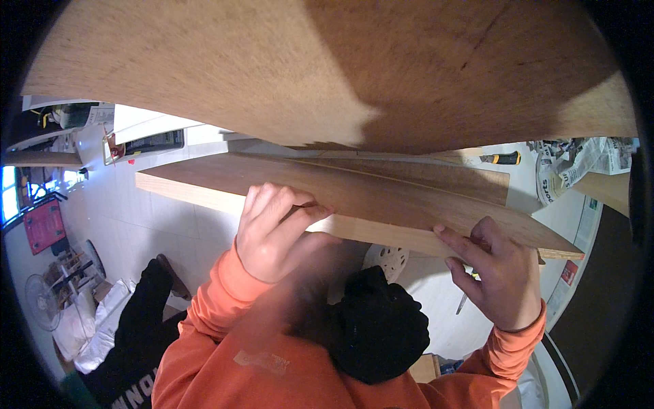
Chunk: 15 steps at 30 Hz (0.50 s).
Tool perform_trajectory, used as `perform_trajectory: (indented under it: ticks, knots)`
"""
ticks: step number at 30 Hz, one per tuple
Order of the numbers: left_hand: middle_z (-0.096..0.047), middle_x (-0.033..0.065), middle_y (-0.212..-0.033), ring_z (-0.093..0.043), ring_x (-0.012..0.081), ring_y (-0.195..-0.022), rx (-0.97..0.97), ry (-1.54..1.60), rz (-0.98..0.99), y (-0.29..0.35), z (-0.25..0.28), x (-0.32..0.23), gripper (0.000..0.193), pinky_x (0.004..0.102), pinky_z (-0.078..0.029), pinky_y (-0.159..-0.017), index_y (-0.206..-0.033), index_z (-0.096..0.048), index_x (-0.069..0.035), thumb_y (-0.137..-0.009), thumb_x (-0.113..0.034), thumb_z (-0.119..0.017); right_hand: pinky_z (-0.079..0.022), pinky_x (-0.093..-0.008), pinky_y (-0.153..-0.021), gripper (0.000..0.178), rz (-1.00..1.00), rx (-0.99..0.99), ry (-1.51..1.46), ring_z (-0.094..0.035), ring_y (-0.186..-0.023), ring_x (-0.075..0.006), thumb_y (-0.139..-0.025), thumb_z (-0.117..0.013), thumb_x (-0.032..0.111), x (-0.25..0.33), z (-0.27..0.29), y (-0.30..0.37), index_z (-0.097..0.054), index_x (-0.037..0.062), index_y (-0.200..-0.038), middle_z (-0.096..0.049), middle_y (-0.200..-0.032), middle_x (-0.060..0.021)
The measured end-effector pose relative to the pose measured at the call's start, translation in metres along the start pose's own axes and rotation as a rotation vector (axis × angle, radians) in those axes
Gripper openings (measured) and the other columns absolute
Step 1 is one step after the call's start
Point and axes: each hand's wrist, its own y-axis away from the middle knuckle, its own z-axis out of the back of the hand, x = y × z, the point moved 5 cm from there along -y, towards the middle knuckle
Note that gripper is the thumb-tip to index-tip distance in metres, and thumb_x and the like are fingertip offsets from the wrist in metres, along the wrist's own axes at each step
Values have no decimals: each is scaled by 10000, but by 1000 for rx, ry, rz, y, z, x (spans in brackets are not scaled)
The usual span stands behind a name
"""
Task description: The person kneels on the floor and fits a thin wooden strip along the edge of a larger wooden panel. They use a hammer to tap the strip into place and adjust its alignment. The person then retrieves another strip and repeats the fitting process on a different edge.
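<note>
A long wooden panel (381, 194) with a pale edge strip lies slantwise across the view in front of me. My left hand (269, 235) is closed at its near edge, fingers bent over the top; the thumb side is blurred. Farther right, my right hand (497, 276) has its index fingertip on the same edge. That hand's thumb stands apart below the edge, and another finger bends over the top face. Above both hands, a large wooden board (272, 75) fills the upper view, partly in shadow. Orange sleeves cover both my forearms.
A yellow-and-black handled tool (501, 159) and crumpled newspaper (562, 174) lie at the right. A white perforated object (387, 260) shows behind a black cloth-covered shape (381, 327). Black trousers (139, 327) and a fan (42, 300) appear at lower left.
</note>
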Motion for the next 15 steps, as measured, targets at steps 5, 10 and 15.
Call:
perform_trajectory:
  ticks: [5, 10, 15]
  knots:
    - [-619, 55, -921, -529, 254, -806, 13, -24, -7, -8, 1, -3, 515, 372, -377, -727, -1011, -741, -79, -592, -349, -872, -553, -352, -587, 396, 15, -76, -33, -674, -708, -193, -800, -751, 158, -1, -3, 2, -729, 220, -1190, -562, -929, -52]
    - [-652, 72, -988, -582, 272, -881, 67, -30, -1, -16, -6, -24, 591, 383, -415, -782, -1048, -722, -69, -574, -387, -877, -561, -347, -616, 391, 28, -104, -31, -683, -735, -201, -784, -763, 143, -3, -4, 5, -737, 195, -1171, -559, -945, -53]
    - [-675, 87, -974, -620, 281, -885, 65, 52, -81, -28, -30, -46, 450, 389, -467, -762, -1006, -727, -66, -642, -296, -859, -557, -345, -621, 396, 43, -105, -35, -681, -734, -202, -783, -757, 158, -6, -7, 7, -733, 196, -1177, -562, -940, -53]
